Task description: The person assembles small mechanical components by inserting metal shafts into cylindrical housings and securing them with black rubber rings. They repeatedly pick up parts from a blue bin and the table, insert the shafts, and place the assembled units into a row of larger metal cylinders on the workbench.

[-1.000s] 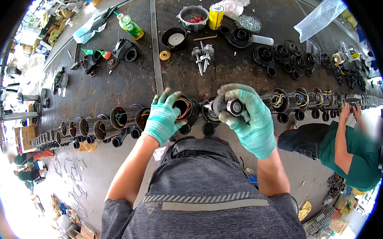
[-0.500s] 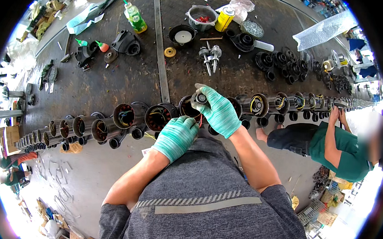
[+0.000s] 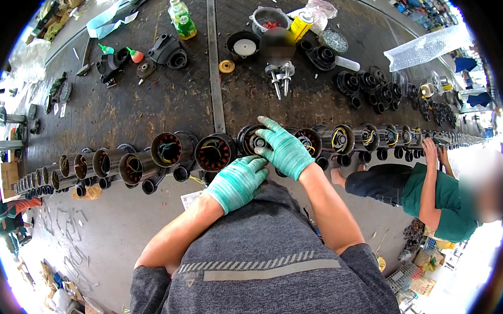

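Note:
My right hand [image 3: 287, 148], in a green knit glove, curls over the mouth of a dark cylindrical motor housing [image 3: 243, 137]. Its fingers grip a round motor part with a ringed centre [image 3: 257, 142], which now sits at that opening; how deep it sits is hidden. My left hand [image 3: 238, 181], gloved alike, rests against the lower side of the same housing, fingers bent together. What those fingers hold, if anything, is out of sight. Just left stands another open housing [image 3: 215, 152] with reddish-brown windings inside.
Similar housings [image 3: 165, 149] line the table edge both ways, some with yellow wires. On the dark tabletop [image 3: 169, 106] are metal shafts [image 3: 279, 78], a yellow ring [image 3: 227, 66], a green bottle [image 3: 182, 20], a spray can [image 3: 301, 25] and black castings [image 3: 321, 54]. At right works another person [image 3: 441, 193].
The round part moved down and slightly left, from above the housing to its opening, with my right hand. My left hand shifted slightly right. The other person's hands moved a little left.

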`<control>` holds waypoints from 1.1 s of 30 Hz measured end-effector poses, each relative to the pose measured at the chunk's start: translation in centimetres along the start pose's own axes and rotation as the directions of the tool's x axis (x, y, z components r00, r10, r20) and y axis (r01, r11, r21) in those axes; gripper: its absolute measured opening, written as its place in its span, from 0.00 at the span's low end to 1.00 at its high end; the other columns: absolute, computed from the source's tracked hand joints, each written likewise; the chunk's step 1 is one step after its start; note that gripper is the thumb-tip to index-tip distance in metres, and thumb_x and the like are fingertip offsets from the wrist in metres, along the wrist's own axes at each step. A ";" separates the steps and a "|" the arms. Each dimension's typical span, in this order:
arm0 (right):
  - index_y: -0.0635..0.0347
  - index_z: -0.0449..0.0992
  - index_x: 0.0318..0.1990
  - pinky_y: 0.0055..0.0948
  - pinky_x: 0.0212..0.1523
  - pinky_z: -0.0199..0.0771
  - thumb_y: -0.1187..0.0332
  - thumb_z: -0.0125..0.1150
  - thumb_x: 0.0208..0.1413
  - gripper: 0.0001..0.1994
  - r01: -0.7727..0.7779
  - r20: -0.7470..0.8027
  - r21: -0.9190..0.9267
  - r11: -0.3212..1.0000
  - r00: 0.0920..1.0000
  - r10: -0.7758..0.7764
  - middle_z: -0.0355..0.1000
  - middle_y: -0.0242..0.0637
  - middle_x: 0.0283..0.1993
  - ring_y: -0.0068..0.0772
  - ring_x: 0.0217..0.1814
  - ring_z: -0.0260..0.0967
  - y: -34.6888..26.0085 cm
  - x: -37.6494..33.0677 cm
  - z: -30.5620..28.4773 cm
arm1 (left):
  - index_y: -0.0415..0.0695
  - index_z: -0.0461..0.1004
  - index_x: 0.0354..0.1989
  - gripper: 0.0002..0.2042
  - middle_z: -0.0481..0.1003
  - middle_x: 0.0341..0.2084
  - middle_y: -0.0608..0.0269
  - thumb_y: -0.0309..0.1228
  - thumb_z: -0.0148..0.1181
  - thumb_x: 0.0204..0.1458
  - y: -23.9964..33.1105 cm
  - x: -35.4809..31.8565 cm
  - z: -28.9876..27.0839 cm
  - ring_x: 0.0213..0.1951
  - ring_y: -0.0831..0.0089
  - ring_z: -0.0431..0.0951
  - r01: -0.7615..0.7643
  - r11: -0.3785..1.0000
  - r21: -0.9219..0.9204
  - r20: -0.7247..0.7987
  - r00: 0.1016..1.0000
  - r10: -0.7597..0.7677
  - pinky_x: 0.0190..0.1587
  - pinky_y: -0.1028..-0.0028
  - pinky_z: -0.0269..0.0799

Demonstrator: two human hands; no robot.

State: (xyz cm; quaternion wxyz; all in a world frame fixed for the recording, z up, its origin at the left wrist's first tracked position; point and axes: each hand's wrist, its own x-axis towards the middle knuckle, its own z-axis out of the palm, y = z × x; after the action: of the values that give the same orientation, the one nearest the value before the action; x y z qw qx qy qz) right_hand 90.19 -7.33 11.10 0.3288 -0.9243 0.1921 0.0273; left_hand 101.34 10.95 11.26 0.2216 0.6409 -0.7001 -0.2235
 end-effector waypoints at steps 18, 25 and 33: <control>0.54 0.74 0.64 0.67 0.56 0.82 0.44 0.58 0.71 0.27 -0.789 0.321 0.566 0.237 0.476 0.818 0.72 0.52 0.67 0.63 0.65 0.73 15.3 19.9 -3.9 | 0.40 0.82 0.50 0.17 0.79 0.57 0.52 0.29 0.73 0.51 1.4 -6.4 -4.2 0.58 0.49 0.79 0.228 0.966 -0.126 -0.360 0.897 -0.258 0.60 0.57 0.76; 0.48 0.76 0.37 0.26 0.14 0.58 0.51 0.48 0.75 0.17 -0.559 0.557 0.804 -0.201 0.591 0.583 0.69 0.30 0.23 0.26 0.17 0.63 15.8 21.5 -1.8 | 0.41 0.83 0.51 0.18 0.80 0.56 0.54 0.29 0.73 0.51 1.1 -9.5 -3.0 0.57 0.52 0.80 0.353 0.907 -0.230 -0.376 0.827 -0.418 0.59 0.58 0.77; 0.55 0.73 0.44 0.20 0.10 0.55 0.65 0.41 0.74 0.11 -0.458 0.445 0.884 -0.089 0.770 0.457 0.72 0.39 0.29 0.21 0.17 0.62 9.9 14.3 -5.3 | 0.37 0.75 0.63 0.22 0.78 0.59 0.52 0.27 0.69 0.61 0.0 -6.2 -4.6 0.58 0.62 0.81 0.216 0.567 -0.795 -0.202 0.787 -0.582 0.62 0.66 0.76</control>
State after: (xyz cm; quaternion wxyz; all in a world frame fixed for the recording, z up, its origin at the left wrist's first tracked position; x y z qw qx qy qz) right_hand 99.28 -22.48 6.78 0.8185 -0.3433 0.4607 0.0044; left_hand 104.60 16.95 14.79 0.5549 0.6734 -0.3090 -0.3785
